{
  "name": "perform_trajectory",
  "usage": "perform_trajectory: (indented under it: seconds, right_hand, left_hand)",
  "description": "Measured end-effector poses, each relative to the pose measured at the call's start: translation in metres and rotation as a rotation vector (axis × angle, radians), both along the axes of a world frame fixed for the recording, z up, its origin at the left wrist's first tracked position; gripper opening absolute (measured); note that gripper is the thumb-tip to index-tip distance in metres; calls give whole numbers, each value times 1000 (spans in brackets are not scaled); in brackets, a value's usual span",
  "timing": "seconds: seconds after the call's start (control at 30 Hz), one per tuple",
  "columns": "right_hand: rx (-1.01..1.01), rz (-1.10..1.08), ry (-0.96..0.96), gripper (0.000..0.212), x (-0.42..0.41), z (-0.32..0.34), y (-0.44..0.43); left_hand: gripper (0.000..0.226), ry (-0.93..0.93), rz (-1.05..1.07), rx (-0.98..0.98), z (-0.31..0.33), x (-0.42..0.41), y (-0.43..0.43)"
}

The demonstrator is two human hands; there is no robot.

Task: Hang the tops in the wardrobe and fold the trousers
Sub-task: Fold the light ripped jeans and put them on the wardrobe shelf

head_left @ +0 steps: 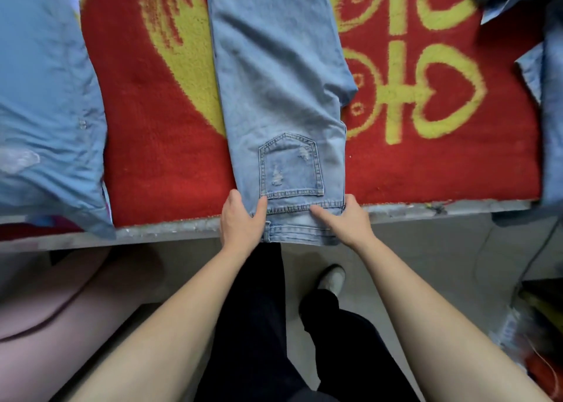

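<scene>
Leaning over the near edge of the surface, the person has both hands on the light blue denim trousers. These lie lengthwise on a red fleecy blanket with yellow patterns, legs stretching away and waistband hanging just over the grey edge. The left grip is closed on the waistband's left side: the thumb lies on top of the denim by the lower corner of the stitched, frayed back pocket, and the fingers wrap the cloth's edge. The right grip takes the right side the same way, thumb stretched flat along the band towards the middle, fingers curled round the outer edge. A pale blue shirt lies spread on the blanket well to the left. A blue denim garment sits at the far right, partly out of view.
</scene>
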State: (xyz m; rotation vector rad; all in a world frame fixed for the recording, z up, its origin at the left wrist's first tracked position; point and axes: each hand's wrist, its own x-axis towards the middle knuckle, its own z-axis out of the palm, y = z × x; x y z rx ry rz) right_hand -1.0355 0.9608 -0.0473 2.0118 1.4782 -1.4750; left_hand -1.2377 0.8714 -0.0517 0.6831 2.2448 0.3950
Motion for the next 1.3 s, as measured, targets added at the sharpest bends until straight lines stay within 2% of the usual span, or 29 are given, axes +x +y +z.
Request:
perform_trajectory:
  seconds: [0.07,0.23,0.4,0.5,0.6,0.63,0.77,0.87,0.97,1.03,1.1,1.2,1.3]
  right_hand:
    - [-38,-46,99,53,14,3,-11]
    - [77,-71,265,46,35,22,-39]
    - [78,-78,272,46,63,50,-66]
    - [68,-59,251,52,86,62,-82]
    - [83,-85,286,74,102,71,-90]
    - [114,-77,319,75,104,74,-90]
    - [254,-23,406,39,93,81,-76]
    - [360,-66,464,35,74,86,-54]
    - [417,-114,530,46,50,91,-26]
    - [407,-132,577,55,34,93,-2]
    - [373,-133,627,57,16,91,25]
    - [454,-19,499,42,-8,80,67]
    - [541,89,234,24,-33,59,110]
  left_hand:
    - [36,-23,48,6,4,13,-12]
    - [38,-106,222,154,31,44,-41]
    - [41,-109,306,185,65,79,-70]
    - [43,-119,323,173,78,100,-89]
    - [45,-82,343,167,85,117,-98]
    - [45,-58,355,187,88,120,-98]
    - [39,34,362,345,95,116,-80]
    - [21,55,393,456,98,96,-56]
    - [16,-101,487,506,97,64,-25]
    - [31,-308,601,548,99,41,-2]
    - [47,-411,602,593,98,20,18]
    - [56,-278,378,536,88,-11,48]
    - [42,-69,270,429,68,-42,84]
